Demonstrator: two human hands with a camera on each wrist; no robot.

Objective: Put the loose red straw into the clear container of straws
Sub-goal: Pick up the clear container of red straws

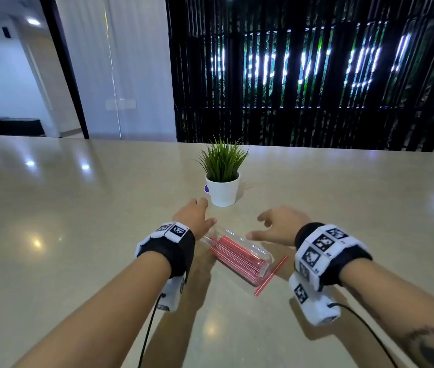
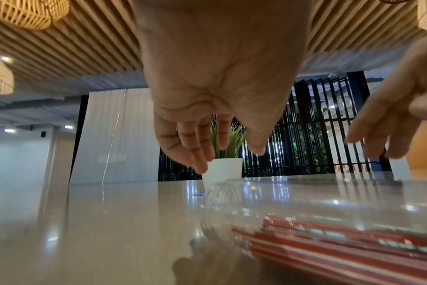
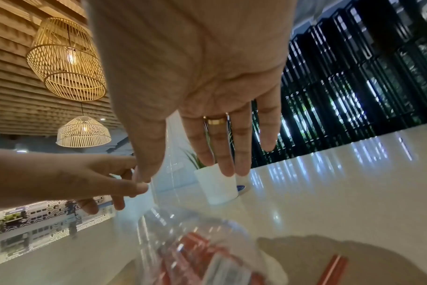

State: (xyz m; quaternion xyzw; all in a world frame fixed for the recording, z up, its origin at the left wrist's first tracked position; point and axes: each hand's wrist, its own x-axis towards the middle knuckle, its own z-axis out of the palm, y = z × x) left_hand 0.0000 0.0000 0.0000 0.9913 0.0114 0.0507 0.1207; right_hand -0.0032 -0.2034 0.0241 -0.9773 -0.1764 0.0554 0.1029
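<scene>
left hand (image 1: pixel 194 215): palm down, fingers loose, holding nothing | right hand (image 1: pixel 279 226): just beside, fingers spread, holding nothing

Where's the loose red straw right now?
In the head view, the loose red straw lies on the table beside the clear container's near end, below the right hand.

Glossy table (image 1: pixel 78 235), clear plastic container (image 1: pixel 258 254).

Dim indoor light comes from ceiling spots, mirrored as bright glare patches on the glossy counter (image 1: pixel 78 208). A backlit sign (image 1: pixel 308 62) glows through far dark slats, perhaps overexposed. Soft shadows lie under both forearms. The clear container (image 2: pixel 305 221) is blurred in both wrist views, and straight lines bow at the edges.
</scene>
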